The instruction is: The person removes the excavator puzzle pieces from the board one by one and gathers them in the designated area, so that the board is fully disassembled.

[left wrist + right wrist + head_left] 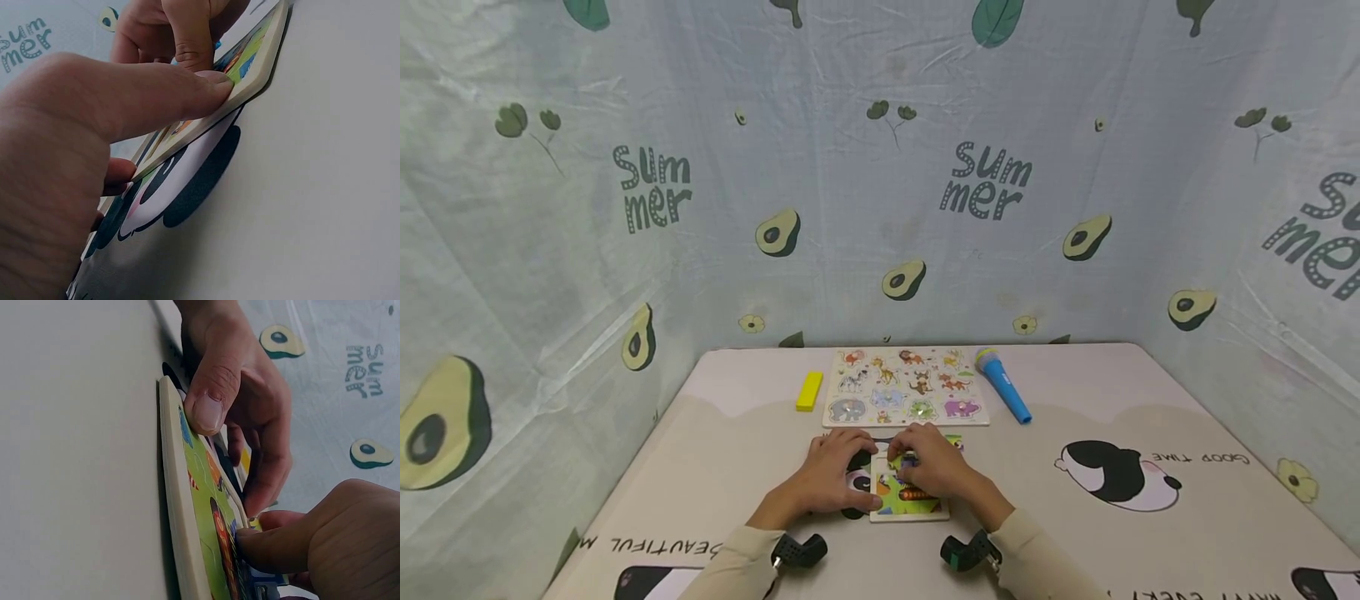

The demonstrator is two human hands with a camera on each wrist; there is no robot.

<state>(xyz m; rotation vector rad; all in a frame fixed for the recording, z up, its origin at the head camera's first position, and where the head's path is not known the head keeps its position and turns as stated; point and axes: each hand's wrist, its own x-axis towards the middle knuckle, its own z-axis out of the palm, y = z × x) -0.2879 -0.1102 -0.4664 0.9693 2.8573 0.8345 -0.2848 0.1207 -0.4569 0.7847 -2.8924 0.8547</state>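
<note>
Centrally, from the head, grips a puzzle tray (910, 518) with jigsaw pieces (893, 500) inside with the left hand (831, 472); beyond, a pegboard (898, 422) bearing animal pieces (847, 409). From the left wrist, presses thumb onto tray edge. From the right wrist, pinches a mostly hidden puzzle piece (254, 522) over the tray with the right hand (337, 544).

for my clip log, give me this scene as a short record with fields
left hand: holds the jigsaw puzzle by its left side
right hand: pinches a puzzle piece
farther back: animal puzzle board
left of that board: yellow block
right of it: blue toy microphone
backdrop: avocado-print sheet
</note>
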